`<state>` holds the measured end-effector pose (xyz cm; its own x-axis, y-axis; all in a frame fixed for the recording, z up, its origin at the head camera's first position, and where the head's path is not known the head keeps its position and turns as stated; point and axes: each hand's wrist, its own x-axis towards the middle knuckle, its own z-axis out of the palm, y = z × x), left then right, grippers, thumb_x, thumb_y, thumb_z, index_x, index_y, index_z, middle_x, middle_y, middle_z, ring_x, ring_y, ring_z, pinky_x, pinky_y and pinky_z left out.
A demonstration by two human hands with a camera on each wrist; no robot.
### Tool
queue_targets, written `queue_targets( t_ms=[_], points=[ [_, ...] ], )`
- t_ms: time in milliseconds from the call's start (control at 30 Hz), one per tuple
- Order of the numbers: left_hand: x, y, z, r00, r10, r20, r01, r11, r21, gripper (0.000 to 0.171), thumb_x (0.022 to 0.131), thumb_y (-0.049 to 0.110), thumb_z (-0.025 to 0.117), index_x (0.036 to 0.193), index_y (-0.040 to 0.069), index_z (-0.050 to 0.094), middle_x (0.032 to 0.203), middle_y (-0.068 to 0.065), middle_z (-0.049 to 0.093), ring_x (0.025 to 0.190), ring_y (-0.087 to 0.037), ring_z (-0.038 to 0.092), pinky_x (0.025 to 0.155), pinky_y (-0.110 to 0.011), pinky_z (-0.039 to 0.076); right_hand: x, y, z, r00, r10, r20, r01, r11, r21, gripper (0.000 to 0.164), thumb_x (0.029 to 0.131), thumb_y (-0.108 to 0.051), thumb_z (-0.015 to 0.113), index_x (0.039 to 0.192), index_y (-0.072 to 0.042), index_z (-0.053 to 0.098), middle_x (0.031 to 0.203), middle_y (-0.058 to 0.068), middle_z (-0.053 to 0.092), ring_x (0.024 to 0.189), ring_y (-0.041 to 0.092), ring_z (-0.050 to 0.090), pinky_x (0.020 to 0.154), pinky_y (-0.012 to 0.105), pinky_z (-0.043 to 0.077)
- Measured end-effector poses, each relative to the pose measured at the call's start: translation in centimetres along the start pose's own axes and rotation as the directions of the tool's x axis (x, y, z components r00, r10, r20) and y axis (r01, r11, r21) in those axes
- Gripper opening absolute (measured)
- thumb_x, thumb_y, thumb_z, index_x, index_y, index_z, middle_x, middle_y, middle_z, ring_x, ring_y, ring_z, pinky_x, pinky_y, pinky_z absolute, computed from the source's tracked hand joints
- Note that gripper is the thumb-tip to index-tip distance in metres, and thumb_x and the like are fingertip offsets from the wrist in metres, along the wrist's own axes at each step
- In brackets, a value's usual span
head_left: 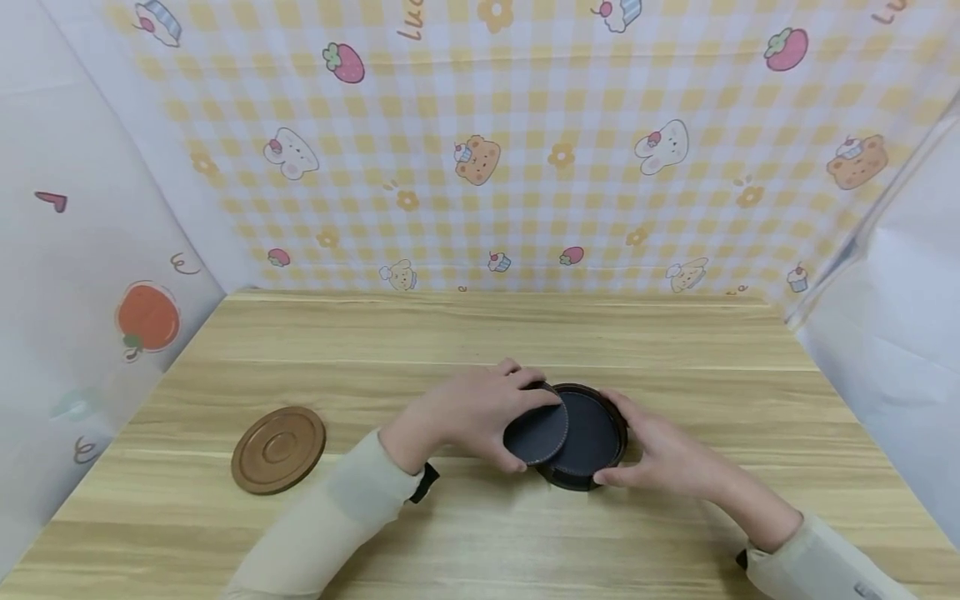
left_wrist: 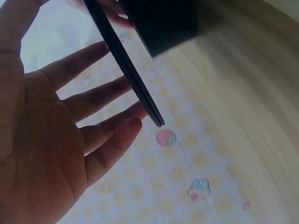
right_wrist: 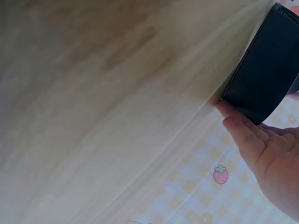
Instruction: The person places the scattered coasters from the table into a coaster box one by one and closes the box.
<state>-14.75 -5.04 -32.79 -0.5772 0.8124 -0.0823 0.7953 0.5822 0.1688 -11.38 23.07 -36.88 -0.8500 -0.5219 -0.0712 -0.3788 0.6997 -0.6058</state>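
Observation:
A round black coaster [head_left: 543, 433] with a stitched edge is held by my left hand [head_left: 480, 412], thumb at its near side and fingers at its far side. It overlaps the left part of a round black coaster holder [head_left: 570, 481], inside which another dark coaster [head_left: 592, 429] lies flat. My right hand [head_left: 660, 458] grips the holder from the right, with the thumb in front and fingers behind. Seen edge-on in the left wrist view, the held coaster [left_wrist: 133, 77] tilts beside the holder [left_wrist: 163, 25]. The right wrist view shows the holder's smooth side wall [right_wrist: 261, 70] against the fingers.
On the left of the wooden table [head_left: 450, 333] lies a round brown coaster [head_left: 279, 450] with ring grooves. A yellow-checked cloth [head_left: 517, 167] with cartoon prints hangs behind the table's back edge. White sheets [head_left: 67, 250] flank the table.

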Motion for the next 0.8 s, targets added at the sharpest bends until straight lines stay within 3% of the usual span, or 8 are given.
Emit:
queue_targets(
  t_ms=[300, 800],
  points=[
    [2.8, 1.5, 0.5, 0.998, 0.059, 0.035, -0.061, 0.997, 0.040, 0.081, 0.076, 0.056, 0.077, 0.147, 0.029, 0.047, 0.146, 0.000, 0.049, 0.125, -0.019, 0.048, 0.098, -0.031, 0.048, 0.1, 0.2, 0.3, 1.000, -0.008, 0.000, 0.008, 1.000, 0.000, 0.107, 0.078, -0.055, 0.079, 0.154, -0.001, 0.027, 0.150, 0.018, 0.046, 0.132, 0.032, 0.053, 0.102, 0.050, 0.046],
    [5.3, 2.1, 0.8, 0.996, 0.082, 0.041, -0.084, 0.995, 0.051, 0.080, 0.079, 0.058, 0.074, 0.148, 0.031, 0.045, 0.144, 0.002, 0.049, 0.121, -0.017, 0.049, 0.094, -0.030, 0.049, 0.1, 0.0, 0.2, 1.000, 0.002, 0.003, -0.002, 1.000, 0.011, 0.108, 0.078, -0.056, 0.078, 0.155, -0.002, 0.026, 0.151, 0.019, 0.045, 0.135, 0.036, 0.049, 0.102, 0.054, 0.044]
  ],
)
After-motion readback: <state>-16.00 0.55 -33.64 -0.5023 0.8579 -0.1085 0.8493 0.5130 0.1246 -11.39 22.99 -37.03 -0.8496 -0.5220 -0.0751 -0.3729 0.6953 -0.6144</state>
